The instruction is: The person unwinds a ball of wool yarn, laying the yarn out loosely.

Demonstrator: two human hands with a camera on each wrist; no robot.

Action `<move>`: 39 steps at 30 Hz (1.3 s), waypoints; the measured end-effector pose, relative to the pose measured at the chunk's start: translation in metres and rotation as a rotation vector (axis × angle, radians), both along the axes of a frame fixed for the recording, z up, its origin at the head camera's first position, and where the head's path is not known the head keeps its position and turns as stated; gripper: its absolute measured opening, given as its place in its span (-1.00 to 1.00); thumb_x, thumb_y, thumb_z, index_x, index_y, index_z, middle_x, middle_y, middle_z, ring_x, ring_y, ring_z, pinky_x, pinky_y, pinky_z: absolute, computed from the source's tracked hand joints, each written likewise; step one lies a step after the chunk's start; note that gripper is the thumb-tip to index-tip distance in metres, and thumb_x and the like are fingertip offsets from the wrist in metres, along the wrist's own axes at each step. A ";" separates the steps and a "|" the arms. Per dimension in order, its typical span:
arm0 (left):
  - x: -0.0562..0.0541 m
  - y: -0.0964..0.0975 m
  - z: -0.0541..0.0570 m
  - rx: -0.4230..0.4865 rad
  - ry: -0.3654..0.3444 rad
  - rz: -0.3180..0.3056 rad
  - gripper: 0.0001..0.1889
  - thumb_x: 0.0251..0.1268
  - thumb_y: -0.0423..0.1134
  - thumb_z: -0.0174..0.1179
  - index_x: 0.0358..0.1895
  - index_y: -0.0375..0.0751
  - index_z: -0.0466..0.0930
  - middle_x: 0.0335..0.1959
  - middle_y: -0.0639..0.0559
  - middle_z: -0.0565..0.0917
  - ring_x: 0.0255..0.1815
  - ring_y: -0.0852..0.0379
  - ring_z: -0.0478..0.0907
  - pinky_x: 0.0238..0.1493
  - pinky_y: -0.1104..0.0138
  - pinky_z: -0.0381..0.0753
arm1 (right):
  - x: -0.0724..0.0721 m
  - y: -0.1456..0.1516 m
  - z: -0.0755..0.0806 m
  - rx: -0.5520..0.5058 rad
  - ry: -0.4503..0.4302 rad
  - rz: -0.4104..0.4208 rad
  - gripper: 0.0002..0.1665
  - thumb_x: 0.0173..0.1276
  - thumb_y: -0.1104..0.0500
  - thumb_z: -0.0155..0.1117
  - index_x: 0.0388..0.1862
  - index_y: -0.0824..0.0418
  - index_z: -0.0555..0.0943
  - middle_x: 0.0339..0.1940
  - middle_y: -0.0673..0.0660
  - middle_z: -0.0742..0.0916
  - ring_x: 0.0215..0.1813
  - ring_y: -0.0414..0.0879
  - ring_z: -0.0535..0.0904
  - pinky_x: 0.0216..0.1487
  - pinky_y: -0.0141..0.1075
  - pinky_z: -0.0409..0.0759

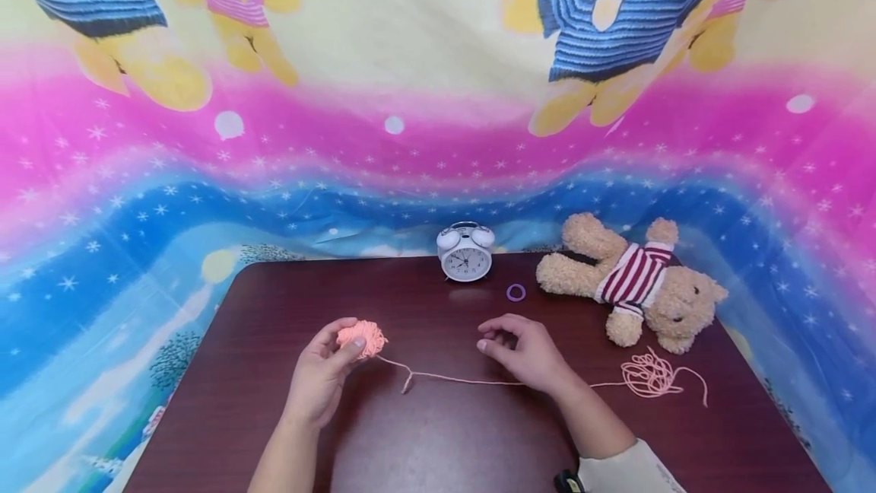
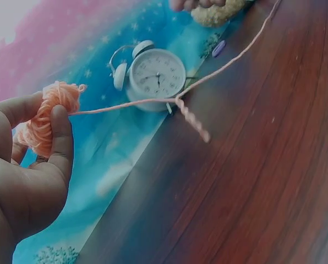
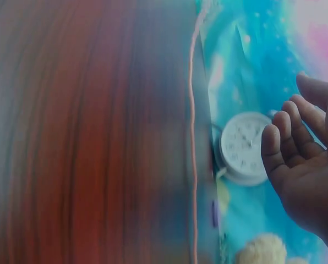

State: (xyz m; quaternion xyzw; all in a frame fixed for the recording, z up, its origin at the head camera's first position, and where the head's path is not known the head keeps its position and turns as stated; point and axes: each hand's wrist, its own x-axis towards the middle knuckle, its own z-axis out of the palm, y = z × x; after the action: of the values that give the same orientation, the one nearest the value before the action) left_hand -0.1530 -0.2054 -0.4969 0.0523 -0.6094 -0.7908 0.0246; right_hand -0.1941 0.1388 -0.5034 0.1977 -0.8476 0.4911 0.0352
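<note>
My left hand (image 1: 322, 371) grips a small ball of peach yarn (image 1: 366, 338) between thumb and fingers, above the left part of the table. From the ball a yarn strand (image 1: 465, 381) runs right, with a short twisted tail (image 2: 193, 122) hanging off it near the ball. My right hand (image 1: 530, 352) holds nothing; its fingers are loosely bent, and the strand passes beneath it. Farther right the strand joins a loose tangle of yarn (image 1: 650, 376) lying on the table. In the right wrist view, the right hand (image 3: 307, 148) appears apart from the strand.
A white twin-bell alarm clock (image 1: 465, 253) stands at the table's back edge. A purple ring (image 1: 516, 293) lies in front and to its right. A teddy bear (image 1: 636, 280) in a striped shirt lies at the back right. Printed cloth (image 1: 383, 158) hangs around the dark table (image 1: 424, 440).
</note>
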 end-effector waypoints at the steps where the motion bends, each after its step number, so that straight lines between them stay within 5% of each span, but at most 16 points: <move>1: -0.001 0.003 0.000 0.004 0.001 -0.007 -0.56 0.36 -0.45 0.34 0.27 -0.30 0.49 -0.02 -0.02 0.64 -0.10 0.14 0.66 -0.01 0.29 0.73 | 0.001 -0.005 0.001 -0.006 -0.003 0.014 -0.77 0.31 0.16 0.55 -0.06 0.07 0.77 -0.30 -0.13 0.72 -0.30 -0.21 0.63 -0.29 -0.35 0.66; 8: -0.003 0.023 0.001 0.014 -0.005 -0.043 -0.44 0.35 -0.46 0.33 0.36 -0.46 0.36 -0.03 -0.03 0.63 -0.12 0.14 0.65 -0.05 0.30 0.71 | 0.005 -0.040 0.005 -0.016 0.015 0.111 -0.75 0.30 0.15 0.56 -0.05 0.03 0.78 -0.27 -0.13 0.73 -0.28 -0.24 0.64 -0.28 -0.35 0.67; 15: -0.003 0.043 0.004 0.051 -0.004 -0.085 -0.50 0.35 -0.47 0.33 0.32 -0.40 0.44 -0.04 -0.05 0.64 -0.15 0.14 0.65 -0.08 0.32 0.71 | 0.008 -0.066 0.002 0.037 0.052 0.180 -0.74 0.31 0.13 0.55 -0.03 0.11 0.78 -0.15 -0.02 0.77 -0.27 -0.18 0.64 -0.24 -0.34 0.66; 23: -0.001 0.058 0.007 0.099 -0.001 -0.139 -0.52 0.36 -0.47 0.32 0.30 -0.39 0.45 0.04 -0.14 0.64 -0.08 0.10 0.68 -0.04 0.30 0.73 | 0.010 -0.083 -0.003 0.018 0.095 0.179 -0.87 0.33 0.10 0.52 -0.17 0.06 0.78 -0.21 -0.12 0.73 -0.26 -0.24 0.62 -0.25 -0.36 0.65; 39: 0.003 0.037 0.007 0.051 -0.014 -0.090 -0.50 0.33 -0.48 0.35 0.30 -0.42 0.45 -0.03 -0.14 0.64 -0.21 0.09 0.69 -0.11 0.30 0.75 | 0.018 -0.040 0.015 -0.007 0.066 0.130 -0.90 0.37 0.20 0.47 -0.24 -0.03 0.78 -0.27 -0.22 0.71 -0.34 -0.23 0.67 -0.30 -0.31 0.68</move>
State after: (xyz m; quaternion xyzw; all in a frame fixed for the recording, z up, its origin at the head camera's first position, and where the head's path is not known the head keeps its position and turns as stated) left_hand -0.1499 -0.1680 -0.4896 0.0308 -0.5909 -0.8060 -0.0167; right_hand -0.1764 0.0985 -0.4889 0.2683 -0.8297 0.4884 0.0320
